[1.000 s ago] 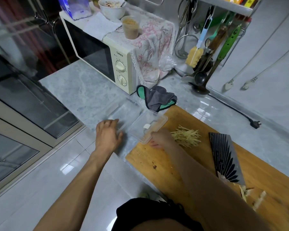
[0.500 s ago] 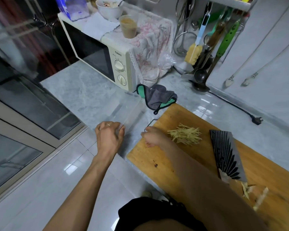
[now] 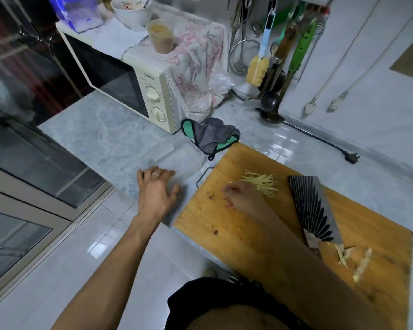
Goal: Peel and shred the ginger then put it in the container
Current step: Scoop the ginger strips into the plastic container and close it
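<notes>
The clear plastic container point(image 3: 177, 160) is steadied by the left hand point(image 3: 156, 189); pale ginger shreds point(image 3: 260, 184) are reached by the right hand point(image 3: 242, 198) (grasp unclear) and could be scattered.

Dim, bluish indoor light. Glare patches shine on the glossy floor point(image 3: 100, 246) and on the surface point(image 3: 279, 148) beyond the fingers. Edges bow with wide-angle distortion; detail is soft.
</notes>
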`<state>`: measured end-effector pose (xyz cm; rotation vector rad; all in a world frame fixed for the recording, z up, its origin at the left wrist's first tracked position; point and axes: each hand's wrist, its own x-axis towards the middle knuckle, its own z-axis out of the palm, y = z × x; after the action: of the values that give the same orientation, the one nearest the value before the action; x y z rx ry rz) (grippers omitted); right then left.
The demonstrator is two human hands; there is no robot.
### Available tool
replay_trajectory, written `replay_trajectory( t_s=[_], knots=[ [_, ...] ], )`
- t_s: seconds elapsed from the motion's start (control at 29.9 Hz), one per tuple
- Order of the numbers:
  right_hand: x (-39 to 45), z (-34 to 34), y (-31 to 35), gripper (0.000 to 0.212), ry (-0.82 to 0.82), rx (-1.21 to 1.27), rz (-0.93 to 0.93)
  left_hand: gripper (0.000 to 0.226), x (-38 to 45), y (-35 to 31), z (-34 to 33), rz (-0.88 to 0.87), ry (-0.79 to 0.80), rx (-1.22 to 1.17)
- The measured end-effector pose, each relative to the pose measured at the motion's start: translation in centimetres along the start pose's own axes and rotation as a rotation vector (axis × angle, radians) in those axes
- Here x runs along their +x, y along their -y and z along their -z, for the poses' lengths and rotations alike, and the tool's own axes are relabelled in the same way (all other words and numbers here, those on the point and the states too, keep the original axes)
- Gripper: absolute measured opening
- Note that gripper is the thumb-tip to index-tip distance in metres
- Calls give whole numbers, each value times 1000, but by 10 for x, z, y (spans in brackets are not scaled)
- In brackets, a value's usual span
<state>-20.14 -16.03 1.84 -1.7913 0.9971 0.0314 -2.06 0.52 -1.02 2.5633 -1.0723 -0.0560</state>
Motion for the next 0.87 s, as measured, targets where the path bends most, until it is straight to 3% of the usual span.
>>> replay_trajectory(
  t_s=[0.1,0.2,0.33,0.43,0.53,0.67,0.87],
  knots=[
    [-13,16,-9,28,-72,-9,63,31,-11,-31,5,-55,-81,-228],
    [-36,34,-28,19,-187,-79,92,17,-25,-67,1,-72,6,-498],
    [-78,59,-77,31,-429,-69,-47,14,-38,-100,-23,-80,103,-644],
    [-100,75,-106,28,-511,-122,-204,14,-44,-124,-31,-123,157,-686],
    [-117,84,-120,26,-511,-227,-285,14,-49,-145,-31,-167,190,-718],
    [-129,76,-131,41,-357,-579,-358,15,-64,-162,-24,-135,212,-754],
    [-130,77,-145,14,-357,-452,-299,19,-97,-168,-27,-39,286,-797]
  ],
)
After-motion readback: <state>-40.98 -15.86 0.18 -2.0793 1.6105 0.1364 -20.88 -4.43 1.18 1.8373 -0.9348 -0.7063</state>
